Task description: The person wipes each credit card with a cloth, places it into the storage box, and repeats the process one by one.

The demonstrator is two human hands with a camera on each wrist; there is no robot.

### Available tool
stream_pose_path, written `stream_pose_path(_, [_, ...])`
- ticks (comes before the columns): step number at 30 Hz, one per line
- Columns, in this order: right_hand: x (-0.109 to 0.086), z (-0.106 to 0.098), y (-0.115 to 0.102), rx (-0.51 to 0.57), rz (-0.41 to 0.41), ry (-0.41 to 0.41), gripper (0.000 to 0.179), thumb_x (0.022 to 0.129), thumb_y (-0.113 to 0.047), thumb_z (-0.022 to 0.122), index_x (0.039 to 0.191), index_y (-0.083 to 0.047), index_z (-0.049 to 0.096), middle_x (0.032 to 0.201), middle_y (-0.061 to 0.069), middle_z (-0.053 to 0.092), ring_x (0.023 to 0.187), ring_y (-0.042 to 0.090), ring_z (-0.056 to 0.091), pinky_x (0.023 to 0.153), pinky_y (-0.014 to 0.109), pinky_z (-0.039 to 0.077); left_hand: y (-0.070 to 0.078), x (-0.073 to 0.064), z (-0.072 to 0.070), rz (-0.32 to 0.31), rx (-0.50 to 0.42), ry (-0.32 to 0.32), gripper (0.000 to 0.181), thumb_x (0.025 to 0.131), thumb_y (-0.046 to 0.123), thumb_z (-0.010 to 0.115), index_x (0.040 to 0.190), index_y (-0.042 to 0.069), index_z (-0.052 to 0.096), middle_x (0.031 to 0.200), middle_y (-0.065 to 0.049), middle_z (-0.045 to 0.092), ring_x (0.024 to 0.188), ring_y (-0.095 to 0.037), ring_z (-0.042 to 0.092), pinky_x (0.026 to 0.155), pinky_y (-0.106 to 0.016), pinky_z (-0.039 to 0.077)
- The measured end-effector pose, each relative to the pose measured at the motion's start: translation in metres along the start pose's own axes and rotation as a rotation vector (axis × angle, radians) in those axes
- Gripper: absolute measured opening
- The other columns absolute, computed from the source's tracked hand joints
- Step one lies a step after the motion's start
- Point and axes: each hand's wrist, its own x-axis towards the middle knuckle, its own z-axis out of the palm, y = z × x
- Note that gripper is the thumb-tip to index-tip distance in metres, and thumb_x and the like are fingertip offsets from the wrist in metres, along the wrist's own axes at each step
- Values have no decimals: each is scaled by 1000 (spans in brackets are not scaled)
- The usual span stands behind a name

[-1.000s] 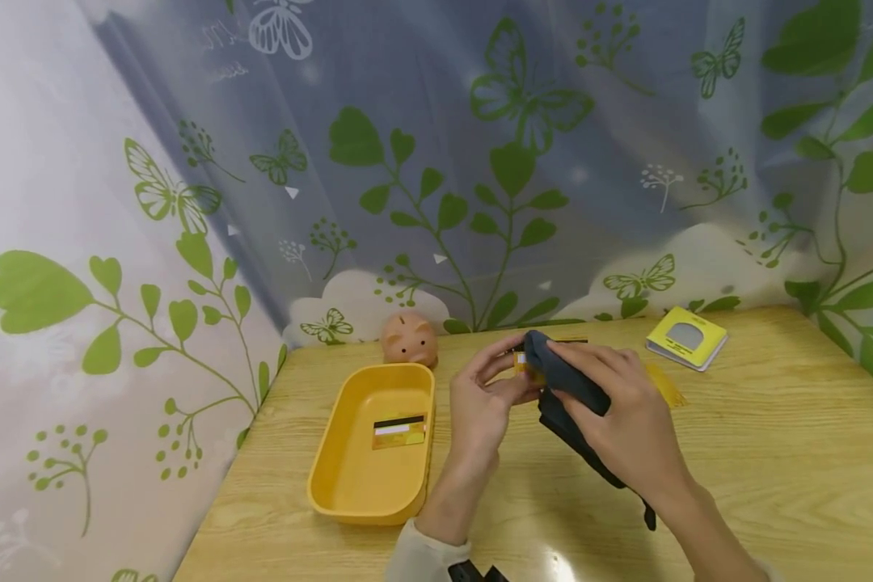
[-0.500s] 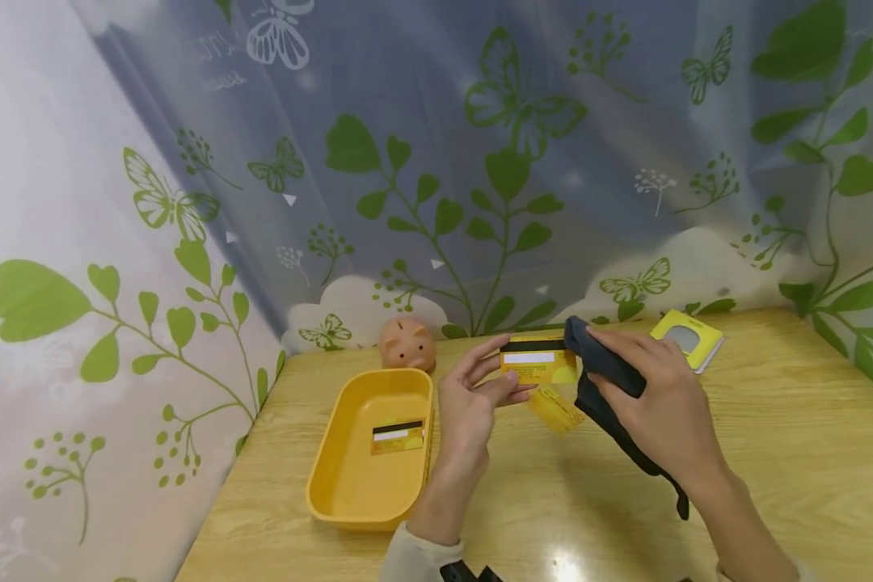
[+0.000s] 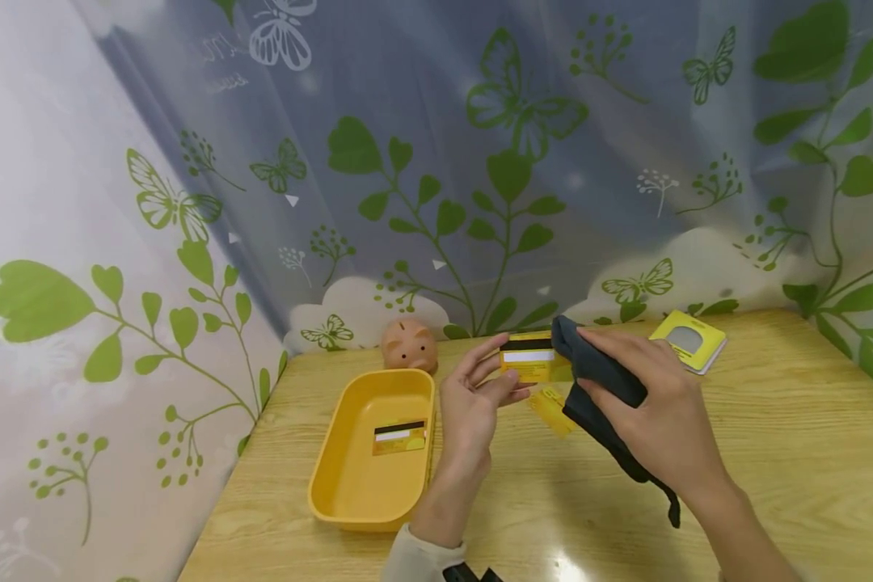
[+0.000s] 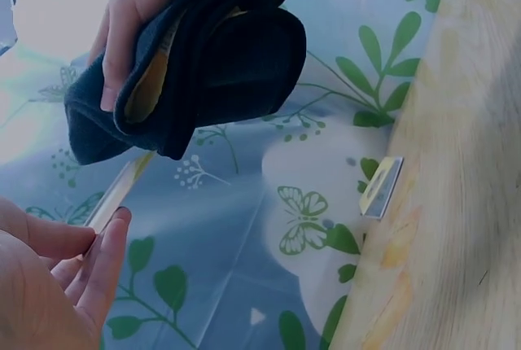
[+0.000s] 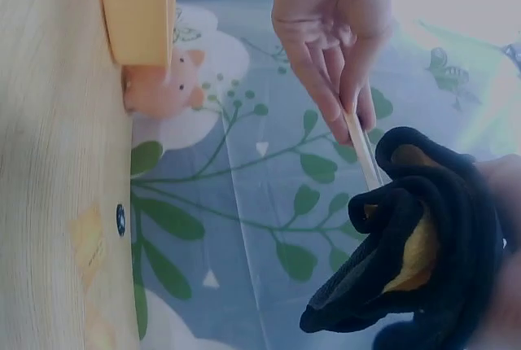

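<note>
My left hand (image 3: 473,400) pinches a yellow bank card (image 3: 525,356) between thumb and fingers, its black stripe and white strip facing me. In the left wrist view the card (image 4: 114,191) shows nearly edge-on. My right hand (image 3: 658,408) grips a dark fabric pouch (image 3: 604,368) with a strap hanging down. The pouch overlaps the card's right end. In the right wrist view the pouch (image 5: 456,228) shows folds and a yellowish inside, and the card's end reaches right at its edge. Below the card, a yellow card (image 3: 550,410) lies on the table.
A yellow tray (image 3: 349,493) stands left of my hands, with another striped bank card (image 3: 398,437) in it. Behind the tray sits a pink piggy bank (image 3: 409,346). A small yellow booklet (image 3: 689,339) lies at the table's back right, before a patterned curtain (image 3: 407,202).
The pouch has moved right off most of the bank card, then slightly back left over its end. More of the card's face shows now. My left hand keeps its pinch.
</note>
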Motion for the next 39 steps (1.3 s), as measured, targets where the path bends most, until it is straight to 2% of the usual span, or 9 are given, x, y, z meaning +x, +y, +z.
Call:
stream_pose_path(7, [-1,2,-11,18,-12,-28,72,76,4,89,140,-23,68,131,0,69,114,21,62,90,11,44,2,1,-2,7,2,14,43,94,-9,69,131,12,72,114,-17,71,74,-16,70,76,-38,65])
stream_pose_path(12, [-5,9,-22,63,-20,-68,72,77,3,89,141,-24,67,132,-3,68,114,18,59,90,19,46,-1,-2,2,4,30,-18,42,95,-6,68,131,15,72,115,-12,74,80,-19,74,79,-41,64])
stream_pose_path(14, [-7,16,-25,81,-26,-82,71,78,2,89,140,-25,68,132,-4,68,112,17,58,91,23,46,-2,-4,4,5,61,-21,41,96,-4,68,131,15,72,114,-10,76,83,-19,75,80,-38,64])
stream_pose_path(20, [-14,31,-27,81,-62,-118,71,78,2,89,140,-24,68,135,-6,66,112,15,56,92,23,47,-5,-6,10,42,144,4,35,97,1,68,128,17,75,108,-7,79,102,-19,72,86,-26,58])
stream_pose_path(23, [-16,33,-26,58,-55,-124,71,78,2,89,141,-24,67,137,-6,65,110,15,54,89,27,50,-5,-7,11,44,135,2,37,97,-2,68,127,18,75,108,-7,79,99,-20,73,83,-24,58])
stream_pose_path(26, [-18,34,-25,18,-37,-126,70,78,1,89,140,-23,68,136,-5,66,110,16,55,86,37,53,-4,-8,10,35,126,-7,44,94,-9,66,128,18,75,110,-7,79,90,-20,74,76,-23,57])
stream_pose_path(29, [-18,34,-23,-21,-25,-126,69,78,0,89,139,-23,68,134,-3,67,109,19,57,85,45,55,-4,-9,9,27,120,-17,46,93,-11,65,129,16,74,112,-8,78,88,-20,74,76,-24,58])
stream_pose_path(39, [-14,32,-14,-55,-16,-100,66,78,0,89,137,-22,70,130,-1,68,106,20,57,84,48,57,-2,-7,9,5,50,-10,42,95,-10,65,130,10,73,113,-13,77,89,-26,77,81,-38,64])
